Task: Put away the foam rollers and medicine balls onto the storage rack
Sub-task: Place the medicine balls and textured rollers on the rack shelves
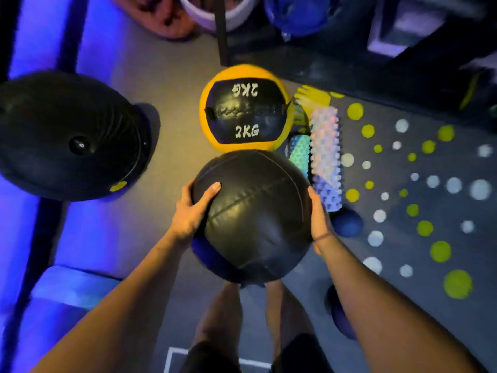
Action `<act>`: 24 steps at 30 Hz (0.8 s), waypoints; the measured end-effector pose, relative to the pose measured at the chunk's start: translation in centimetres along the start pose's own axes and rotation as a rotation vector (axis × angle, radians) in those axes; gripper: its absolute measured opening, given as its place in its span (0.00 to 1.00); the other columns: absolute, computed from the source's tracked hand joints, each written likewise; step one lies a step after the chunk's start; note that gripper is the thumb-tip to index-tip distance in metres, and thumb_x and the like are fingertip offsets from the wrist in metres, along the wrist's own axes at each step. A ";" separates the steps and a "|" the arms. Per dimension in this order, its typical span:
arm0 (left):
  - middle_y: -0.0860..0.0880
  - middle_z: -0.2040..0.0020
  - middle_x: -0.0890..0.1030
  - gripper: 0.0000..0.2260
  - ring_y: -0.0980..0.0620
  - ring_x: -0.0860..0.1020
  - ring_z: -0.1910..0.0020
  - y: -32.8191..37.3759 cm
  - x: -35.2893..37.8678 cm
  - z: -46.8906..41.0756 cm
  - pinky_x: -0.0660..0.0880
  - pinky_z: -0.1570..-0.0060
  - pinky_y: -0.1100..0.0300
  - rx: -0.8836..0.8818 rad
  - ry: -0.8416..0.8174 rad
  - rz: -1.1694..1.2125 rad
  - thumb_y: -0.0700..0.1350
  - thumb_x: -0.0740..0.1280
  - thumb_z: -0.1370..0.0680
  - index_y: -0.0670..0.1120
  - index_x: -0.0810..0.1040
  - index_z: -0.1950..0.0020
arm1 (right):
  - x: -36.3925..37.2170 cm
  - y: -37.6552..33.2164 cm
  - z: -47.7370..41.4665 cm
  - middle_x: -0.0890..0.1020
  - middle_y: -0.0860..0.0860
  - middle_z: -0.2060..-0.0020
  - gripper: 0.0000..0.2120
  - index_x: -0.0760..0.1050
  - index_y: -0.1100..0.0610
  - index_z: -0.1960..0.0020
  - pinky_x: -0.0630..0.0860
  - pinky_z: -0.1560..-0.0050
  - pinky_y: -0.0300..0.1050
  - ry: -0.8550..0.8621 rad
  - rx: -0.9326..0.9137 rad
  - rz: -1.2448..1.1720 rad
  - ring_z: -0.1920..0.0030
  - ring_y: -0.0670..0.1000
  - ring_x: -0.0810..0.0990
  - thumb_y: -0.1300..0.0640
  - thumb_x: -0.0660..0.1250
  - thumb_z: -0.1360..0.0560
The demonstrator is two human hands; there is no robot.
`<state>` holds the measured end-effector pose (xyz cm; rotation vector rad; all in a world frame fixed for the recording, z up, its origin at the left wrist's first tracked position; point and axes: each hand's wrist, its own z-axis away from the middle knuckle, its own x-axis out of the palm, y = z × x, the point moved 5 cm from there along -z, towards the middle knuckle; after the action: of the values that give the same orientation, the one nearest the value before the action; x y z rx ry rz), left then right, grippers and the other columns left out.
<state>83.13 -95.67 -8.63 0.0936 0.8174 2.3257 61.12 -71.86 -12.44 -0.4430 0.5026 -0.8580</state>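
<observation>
A gym: dotted rubber floor (419, 184), 2KG medicine ball (245, 109), foam rollers (325, 154), balance dome (67, 135).

The black medicine ball (252, 216) covers the fingers of the right hand (318, 216); only the hand's outer edge and wrist show. On the left hand (192, 211) the fingertips are lost round the ball's side. The teal foam roller (298, 154) is mostly hidden between that ball and the spiky roller (325, 157). A small blue ball (348, 224) peeks from behind the right wrist. Lower right, a dark ball (338, 316) sits half behind the forearm. On the yellow ball (244, 109) the middle lettering is too smeared to read. At the top edge a white tub (215, 14) and a blue shape (295, 17) are cut off and blurred. The black dome (67, 135) runs off the left edge.
</observation>
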 end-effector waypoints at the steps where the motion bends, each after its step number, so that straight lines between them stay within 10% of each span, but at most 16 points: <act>1: 0.54 0.34 0.79 0.43 0.55 0.79 0.36 2.8 -0.2 1.6 0.75 0.32 0.48 0.039 -0.007 -0.016 0.74 0.77 0.40 0.60 0.72 0.29 | -1.5 -0.2 0.3 0.76 0.41 0.30 0.39 0.73 0.44 0.27 0.61 0.22 0.52 -0.005 -0.091 -0.035 0.27 0.45 0.71 0.24 0.66 0.32; 15: 0.54 0.35 0.81 0.40 0.55 0.80 0.37 35.0 5.8 13.7 0.75 0.32 0.49 0.519 -0.120 0.011 0.72 0.77 0.38 0.58 0.73 0.30 | -11.0 -30.0 13.6 0.83 0.45 0.43 0.40 0.80 0.45 0.39 0.72 0.33 0.52 0.187 -0.078 -0.247 0.43 0.52 0.80 0.18 0.63 0.37; 24: 0.55 0.32 0.79 0.42 0.54 0.78 0.34 46.6 12.5 4.3 0.72 0.29 0.47 0.516 -0.078 0.170 0.73 0.77 0.37 0.59 0.70 0.28 | -13.1 -48.3 5.6 0.82 0.48 0.39 0.43 0.76 0.41 0.35 0.73 0.32 0.58 0.206 -0.320 -0.253 0.38 0.55 0.79 0.19 0.68 0.43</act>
<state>48.12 -113.03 20.05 0.4883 1.3956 2.1902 28.28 -88.36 21.90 -0.7269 0.7909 -1.0779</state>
